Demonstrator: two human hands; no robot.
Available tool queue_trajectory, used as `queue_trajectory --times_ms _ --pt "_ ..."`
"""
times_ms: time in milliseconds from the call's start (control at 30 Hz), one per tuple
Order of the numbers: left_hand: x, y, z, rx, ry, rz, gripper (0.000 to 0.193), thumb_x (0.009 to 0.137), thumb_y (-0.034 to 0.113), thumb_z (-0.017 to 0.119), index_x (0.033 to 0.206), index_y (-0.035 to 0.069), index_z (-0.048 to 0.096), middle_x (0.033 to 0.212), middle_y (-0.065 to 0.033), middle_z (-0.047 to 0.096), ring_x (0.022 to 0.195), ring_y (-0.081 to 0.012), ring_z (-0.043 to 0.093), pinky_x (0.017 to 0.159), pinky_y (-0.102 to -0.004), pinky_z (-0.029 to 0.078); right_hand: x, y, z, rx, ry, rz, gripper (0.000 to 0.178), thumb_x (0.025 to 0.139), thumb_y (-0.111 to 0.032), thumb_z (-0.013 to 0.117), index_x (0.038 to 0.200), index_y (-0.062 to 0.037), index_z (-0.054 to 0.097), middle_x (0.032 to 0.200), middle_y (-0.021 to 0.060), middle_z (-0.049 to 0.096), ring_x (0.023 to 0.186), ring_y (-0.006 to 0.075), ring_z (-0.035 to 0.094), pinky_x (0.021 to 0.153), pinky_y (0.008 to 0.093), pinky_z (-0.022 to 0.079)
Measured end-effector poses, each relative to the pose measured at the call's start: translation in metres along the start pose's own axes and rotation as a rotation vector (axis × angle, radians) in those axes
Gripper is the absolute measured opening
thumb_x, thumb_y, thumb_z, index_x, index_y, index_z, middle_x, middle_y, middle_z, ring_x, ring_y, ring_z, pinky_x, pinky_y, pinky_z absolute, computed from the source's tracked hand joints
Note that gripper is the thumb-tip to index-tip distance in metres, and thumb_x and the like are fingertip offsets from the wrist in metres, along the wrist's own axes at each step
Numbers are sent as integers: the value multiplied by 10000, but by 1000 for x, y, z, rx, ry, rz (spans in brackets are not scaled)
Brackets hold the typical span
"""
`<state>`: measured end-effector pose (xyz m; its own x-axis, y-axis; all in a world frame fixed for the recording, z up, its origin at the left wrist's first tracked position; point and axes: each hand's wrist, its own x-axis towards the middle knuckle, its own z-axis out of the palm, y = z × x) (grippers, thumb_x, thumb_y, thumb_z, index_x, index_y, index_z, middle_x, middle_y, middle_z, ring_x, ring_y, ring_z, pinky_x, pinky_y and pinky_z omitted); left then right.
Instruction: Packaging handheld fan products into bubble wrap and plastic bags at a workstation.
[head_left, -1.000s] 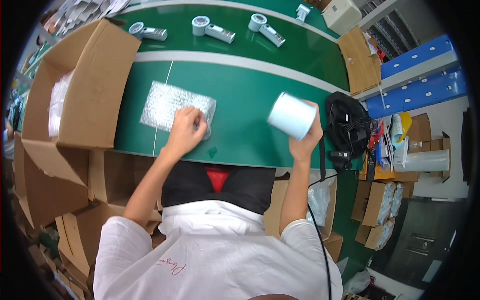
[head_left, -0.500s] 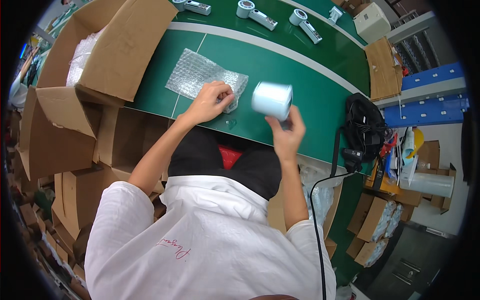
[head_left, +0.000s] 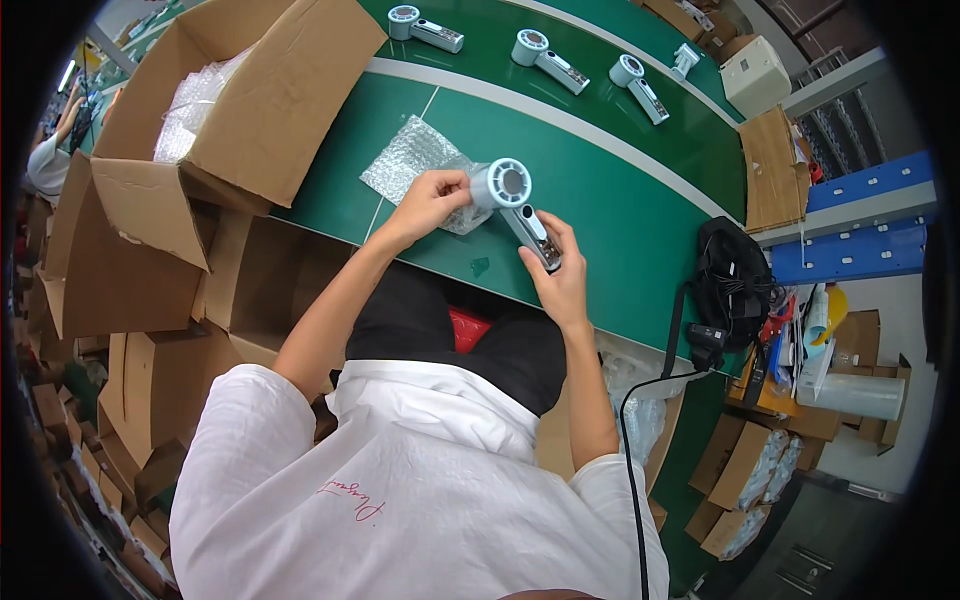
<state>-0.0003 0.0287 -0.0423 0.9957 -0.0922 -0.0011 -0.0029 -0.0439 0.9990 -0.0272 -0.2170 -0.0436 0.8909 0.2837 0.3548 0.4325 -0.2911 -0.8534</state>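
One pale grey handheld fan (head_left: pixel 512 190) was held tilted above the green desk (head_left: pixel 620 270) in the head view, its round head facing up and its handle slanting down to the right. The right hand (head_left: pixel 562 278) was clamped on the lower handle, thumb and fingers on opposite sides. The left hand (head_left: pixel 425 208) had thumb and fingertips together on the edge of a bubble-wrap bag (head_left: pixel 412 160), close beside the fan's head; I could not tell whether that head was inside the bag. Three similar fans (head_left: pixel 560 72) lay spaced out on a green surface (head_left: pixel 685 150) farther off. A cardboard box (head_left: pixel 290 100) holding bubble wrap (head_left: pixel 195 105) stood at the left, and a black bag (head_left: pixel 725 265) lay at the right.
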Motion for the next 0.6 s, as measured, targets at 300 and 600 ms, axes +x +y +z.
queue_trajectory --times_ms 300,600 --pt "5 37 13 374 81 352 75 844 46 605 774 19 599 685 -33 527 645 -158 474 615 -276 395 5 -43 -24 -312 -182 -4 407 850 -40 676 1253 2 631 1117 114 710 812 231 649 764 329 525" --pt "-16 77 46 851 84 798 86 814 18 619 815 64 546 796 -74 500 735 -252 467 699 -357 395 11 -56 -50 168 -89 606 293 984 -156 550 1239 -41 639 846 150 690 584 149 580 476 277 444"
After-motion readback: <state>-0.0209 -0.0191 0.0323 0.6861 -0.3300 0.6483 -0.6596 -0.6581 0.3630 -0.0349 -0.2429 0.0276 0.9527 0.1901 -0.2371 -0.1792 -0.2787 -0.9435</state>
